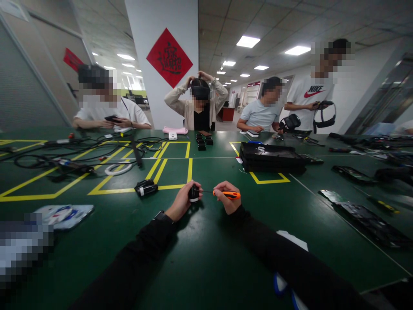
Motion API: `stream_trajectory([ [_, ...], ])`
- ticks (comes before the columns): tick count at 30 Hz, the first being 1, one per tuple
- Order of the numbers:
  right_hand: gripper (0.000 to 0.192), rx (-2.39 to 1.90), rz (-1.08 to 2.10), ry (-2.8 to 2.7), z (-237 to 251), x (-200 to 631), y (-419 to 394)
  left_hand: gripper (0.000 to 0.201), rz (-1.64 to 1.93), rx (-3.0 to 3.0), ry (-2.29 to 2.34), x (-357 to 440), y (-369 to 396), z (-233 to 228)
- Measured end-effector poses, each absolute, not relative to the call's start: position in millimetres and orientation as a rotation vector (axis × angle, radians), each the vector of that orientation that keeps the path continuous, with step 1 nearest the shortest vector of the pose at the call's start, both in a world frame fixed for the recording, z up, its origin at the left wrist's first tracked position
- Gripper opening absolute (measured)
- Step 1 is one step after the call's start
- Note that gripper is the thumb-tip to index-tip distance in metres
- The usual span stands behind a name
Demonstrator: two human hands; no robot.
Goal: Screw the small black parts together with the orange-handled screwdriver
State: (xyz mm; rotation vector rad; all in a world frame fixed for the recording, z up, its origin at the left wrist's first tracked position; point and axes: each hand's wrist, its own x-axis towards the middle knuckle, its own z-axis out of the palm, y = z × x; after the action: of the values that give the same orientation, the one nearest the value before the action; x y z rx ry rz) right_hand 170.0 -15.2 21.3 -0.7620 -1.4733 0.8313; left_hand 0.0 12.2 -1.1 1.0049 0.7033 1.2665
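From here I see the left hand (182, 199) gripping a small black device (194, 193) over the counter (200, 262), the right hand (229, 205) grasping an orange screwdriver (232, 195), shaft aimed at the device. Screwdriver work seems underway, contact unclear; the next move likely calls for steadying and lining up the tip.

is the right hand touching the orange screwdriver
Touching. The head view shows the right hand gripping the orange screwdriver by its handle, the fingers pressed against it with no gap.
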Motion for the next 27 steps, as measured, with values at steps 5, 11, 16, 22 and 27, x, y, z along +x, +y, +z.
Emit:
stream_trajectory([
  [5,0.012,-0.758,0.802,-1.487,20.4,170.7,-15.3,0.031,1.272,1.022,0.712,-0.6,15.2,-4.4],
  [11,0.013,-0.780,0.787,-1.494,19.1,170.5,-13.8,0.023,1.262,1.078,0.758,1.3,11.9,-1.8],
  [16,0.012,-0.788,0.788,-1.457,20.6,170.2,-13.3,0.023,1.270,1.057,0.758,1.4,8.8,0.4],
  [22,0.011,-0.787,0.810,-1.398,25.9,170.4,-14.2,0.023,1.290,1.018,0.759,-0.2,10.8,0.8],
  [27,0.013,-0.784,0.826,-1.437,24.0,169.5,-14.4,0.032,1.264,0.989,0.732,0.3,10.8,1.4],
])
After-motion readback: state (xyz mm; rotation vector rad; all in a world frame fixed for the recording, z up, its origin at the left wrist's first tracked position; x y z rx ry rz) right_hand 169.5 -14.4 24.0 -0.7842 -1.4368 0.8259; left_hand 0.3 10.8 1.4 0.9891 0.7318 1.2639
